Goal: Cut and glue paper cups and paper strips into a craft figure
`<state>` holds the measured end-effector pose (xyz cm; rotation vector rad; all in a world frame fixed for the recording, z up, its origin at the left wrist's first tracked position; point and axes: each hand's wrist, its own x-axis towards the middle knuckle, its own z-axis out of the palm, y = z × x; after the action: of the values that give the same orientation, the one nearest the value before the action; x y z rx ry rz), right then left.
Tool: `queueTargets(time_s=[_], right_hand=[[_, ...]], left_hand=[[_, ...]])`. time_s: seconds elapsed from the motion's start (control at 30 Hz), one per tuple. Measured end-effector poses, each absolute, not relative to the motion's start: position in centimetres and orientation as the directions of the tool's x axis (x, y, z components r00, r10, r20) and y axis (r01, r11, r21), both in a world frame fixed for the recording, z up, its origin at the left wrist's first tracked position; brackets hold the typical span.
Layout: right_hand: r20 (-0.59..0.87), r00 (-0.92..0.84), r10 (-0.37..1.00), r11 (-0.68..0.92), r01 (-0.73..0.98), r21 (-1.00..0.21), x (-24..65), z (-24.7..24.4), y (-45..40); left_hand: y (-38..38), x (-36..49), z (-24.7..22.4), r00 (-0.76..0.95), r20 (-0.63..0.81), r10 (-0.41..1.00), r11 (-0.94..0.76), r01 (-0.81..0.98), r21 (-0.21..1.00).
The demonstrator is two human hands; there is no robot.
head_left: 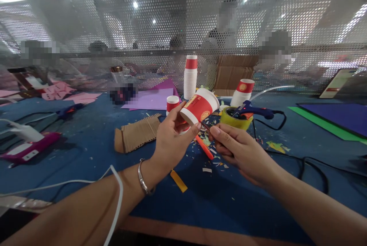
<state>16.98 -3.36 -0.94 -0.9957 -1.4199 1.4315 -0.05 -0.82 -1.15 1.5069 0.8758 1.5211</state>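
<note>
My left hand (172,135) is closed around a red and white paper cup (199,106), tilted with its wide rim up to the right. My right hand (232,146) pinches a thin dark tool (205,125) whose tip meets the lower side of the cup; most of it is hidden by the fingers, so its kind is unclear. Beneath the hands lie an orange-red stick-like piece (204,147) and scattered paper scraps. Behind the left fingers stands another red and white cup (172,103). A yellow tape roll (237,120) sits just beyond my right hand, with a blue glue gun (256,110) resting on it.
Stacked paper cups (190,79) and a shorter stack (242,93) stand at the back. Corrugated cardboard (140,133) lies left of centre. A purple power strip (31,148) and cables occupy the left; coloured sheets (335,119) lie right. A perforated screen (160,20) closes the far side, people behind.
</note>
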Motion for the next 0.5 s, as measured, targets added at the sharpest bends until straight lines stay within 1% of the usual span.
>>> queueTargets(time_s=[0.1, 0.3, 0.5], right_hand=[[0.03, -0.313, 0.949, 0.015, -0.052, -0.999, 16.99, -0.85, -3.41], [0.003, -0.33, 0.944, -0.02, -0.066, -0.998, 17.01, -0.76, -3.44], [-0.012, -0.33, 0.944, -0.036, -0.067, -0.997, 16.97, -0.85, -3.45]], left_hand=[[-0.83, -0.06, -1.26, 0.027, 0.449, 0.893, -0.446, -0.059, 0.893], [-0.78, -0.15, -1.23, 0.034, 0.42, 0.907, -0.42, -0.016, 0.908], [-0.77, -0.28, -1.38, 0.026, 0.447, 0.894, -0.447, 0.015, 0.894]])
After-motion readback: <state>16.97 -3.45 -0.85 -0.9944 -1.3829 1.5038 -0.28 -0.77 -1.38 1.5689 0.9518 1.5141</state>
